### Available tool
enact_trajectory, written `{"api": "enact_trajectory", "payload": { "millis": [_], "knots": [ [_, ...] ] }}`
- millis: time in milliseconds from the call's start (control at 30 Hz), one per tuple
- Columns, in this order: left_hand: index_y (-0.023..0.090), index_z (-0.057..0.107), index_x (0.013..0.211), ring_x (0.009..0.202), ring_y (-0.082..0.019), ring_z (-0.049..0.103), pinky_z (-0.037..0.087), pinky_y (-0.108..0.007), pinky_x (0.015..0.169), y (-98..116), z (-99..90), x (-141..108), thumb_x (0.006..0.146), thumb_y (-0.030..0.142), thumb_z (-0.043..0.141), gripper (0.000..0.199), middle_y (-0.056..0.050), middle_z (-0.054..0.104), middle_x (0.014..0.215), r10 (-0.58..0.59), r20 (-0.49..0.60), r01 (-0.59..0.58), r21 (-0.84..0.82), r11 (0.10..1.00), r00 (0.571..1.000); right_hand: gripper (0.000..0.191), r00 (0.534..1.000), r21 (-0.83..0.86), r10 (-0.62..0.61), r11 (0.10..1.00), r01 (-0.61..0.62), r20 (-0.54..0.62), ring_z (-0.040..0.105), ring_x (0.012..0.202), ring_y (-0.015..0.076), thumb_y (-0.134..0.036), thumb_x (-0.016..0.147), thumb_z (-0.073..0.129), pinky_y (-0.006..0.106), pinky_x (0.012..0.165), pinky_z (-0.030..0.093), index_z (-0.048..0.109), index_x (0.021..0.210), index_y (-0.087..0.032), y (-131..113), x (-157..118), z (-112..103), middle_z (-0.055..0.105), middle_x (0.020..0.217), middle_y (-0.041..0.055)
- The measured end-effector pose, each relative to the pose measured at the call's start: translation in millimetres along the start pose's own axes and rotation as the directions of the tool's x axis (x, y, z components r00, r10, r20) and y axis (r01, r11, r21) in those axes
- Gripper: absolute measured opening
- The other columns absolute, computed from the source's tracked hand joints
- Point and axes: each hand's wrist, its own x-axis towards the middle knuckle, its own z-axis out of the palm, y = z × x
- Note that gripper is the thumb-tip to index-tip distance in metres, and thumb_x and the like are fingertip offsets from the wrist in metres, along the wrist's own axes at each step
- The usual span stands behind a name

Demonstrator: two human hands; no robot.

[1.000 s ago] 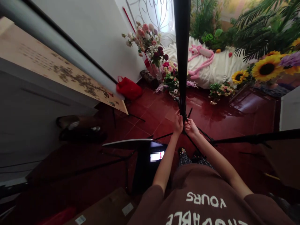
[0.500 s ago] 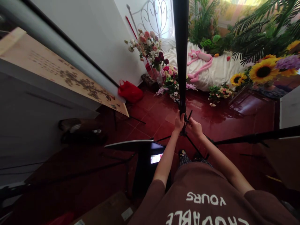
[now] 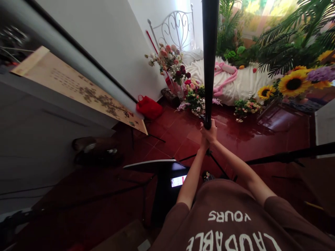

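A tall black stand pole [image 3: 209, 62] rises upright in front of me, its thin spread leg [image 3: 219, 165] showing near the floor. Both hands are on it, one close above the other. My right hand [image 3: 211, 131] wraps around the pole, fingers closed. Just below, my left hand [image 3: 205, 142] is also closed around the stand, partly covered by the right one. The joint that the hands surround is hidden. Beside my left forearm, a dark surface carries a phone with a lit screen [image 3: 178, 181].
Several artificial flowers [image 3: 195, 97] stand ahead, before a white-draped bed [image 3: 232, 89] with a pink plush toy [image 3: 227, 68]. Sunflowers [image 3: 293, 83] are at right. A red bag [image 3: 149, 107] and a scroll painting [image 3: 86, 92] are at left. Another black pole [image 3: 290, 156] crosses at right.
My right hand has moved from the knob beside the pole onto the pole, above my left hand. The left hand sits slightly lower in view. The whole view has shifted a little.
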Motion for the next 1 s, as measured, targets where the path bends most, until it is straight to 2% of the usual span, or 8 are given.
{"api": "enact_trajectory", "payload": {
  "millis": [200,300,467,633,733,833,933,1000],
  "knots": [
    [0.018,0.037,0.127,0.118,-0.023,0.056,0.046,-0.041,0.099,10.5,-8.3,-8.6,0.089,0.048,0.049,0.05,-0.018,0.056,0.123,0.034,-0.023,-0.033,0.031,0.999,0.999,0.029,0.99,0.124,-0.021,0.992,0.003,0.14,0.053,0.063,0.0108,-0.032,0.069,0.074,0.021,0.055,0.043,0.052,0.084,-0.025,-21.1,15.1,-5.1,0.052,0.065,-0.0058],
    [0.018,0.035,0.125,0.115,-0.02,0.058,0.047,-0.039,0.096,15.6,-10.5,-8.9,0.092,0.053,0.039,0.048,-0.018,0.056,0.121,0.02,-0.029,-0.019,0.025,0.999,0.999,0.029,0.996,0.131,-0.07,0.989,0.062,0.062,0.053,0.067,0.0114,-0.035,0.07,0.074,0.021,0.057,0.044,0.052,0.085,-0.024,-44.0,22.7,-2.7,0.052,0.068,-0.0047],
    [0.018,0.048,0.118,0.105,-0.021,0.063,0.049,-0.035,0.091,20.2,-11.6,-4.1,0.09,0.06,0.039,0.052,-0.017,0.062,0.114,0.005,-0.032,-0.002,0.091,0.996,0.999,0.033,0.987,0.153,-0.155,0.977,0.149,0.029,0.056,0.076,0.0119,-0.042,0.076,0.069,0.021,0.06,0.046,0.053,0.098,-0.024,-86.8,39.1,4.3,0.053,0.079,-0.0024],
    [0.014,0.057,0.115,0.103,-0.023,0.064,0.049,-0.034,0.088,25.3,-11.1,-2.0,0.09,0.062,0.037,0.057,-0.017,0.067,0.108,0.032,-0.06,-0.023,0.152,0.988,0.998,0.041,0.959,0.064,-0.28,0.959,0.278,0.031,0.057,0.076,0.0122,-0.048,0.08,0.064,0.024,0.064,0.048,0.049,0.109,-0.023,-106.5,49.0,6.6,0.055,0.082,-0.0015],
    [0.014,0.059,0.115,0.1,-0.023,0.066,0.05,-0.032,0.085,26.8,-9.4,-1.7,0.09,0.062,0.036,0.059,-0.017,0.068,0.105,0.029,-0.08,-0.016,0.166,0.986,0.996,0.049,0.949,-0.011,-0.315,0.949,0.315,0.032,0.059,0.075,0.0134,-0.052,0.079,0.065,0.026,0.065,0.049,0.046,0.113,-0.023,-108.8,51.3,2.1,0.056,0.082,-0.0016],
    [0.015,0.06,0.115,0.097,-0.023,0.066,0.05,-0.031,0.083,26.1,-7.7,-1.4,0.09,0.061,0.037,0.057,-0.015,0.069,0.101,0.027,-0.087,-0.013,0.167,0.986,0.996,0.056,0.925,-0.033,-0.345,0.934,0.355,0.16,0.061,0.075,0.0146,-0.055,0.077,0.066,0.028,0.066,0.051,0.043,0.118,-0.024,-102.1,51.7,-14.5,0.06,0.085,-0.0006],
    [0.016,0.06,0.115,0.094,-0.022,0.066,0.049,-0.031,0.082,24.8,-7.7,-1.4,0.091,0.059,0.039,0.054,-0.014,0.069,0.099,0.033,-0.1,-0.016,0.163,0.987,0.994,0.059,0.878,-0.039,-0.369,0.917,0.398,0.305,0.063,0.08,0.0163,-0.055,0.075,0.069,0.032,0.071,0.054,0.043,0.119,-0.025,-76.2,42.8,-43.7,0.063,0.096,0.0027],
    [0.018,0.06,0.113,0.091,-0.021,0.067,0.049,-0.03,0.08,24.5,-8.9,-1.3,0.091,0.058,0.04,0.05,-0.012,0.07,0.098,0.026,-0.09,-0.013,0.15,0.989,0.996,0.053,0.865,-0.117,-0.322,0.913,0.391,0.384,0.063,0.083,0.0172,-0.054,0.075,0.069,0.034,0.074,0.054,0.048,0.114,-0.024,-47.5,28.7,-65.2,0.063,0.102,0.0051]
  ]
}}
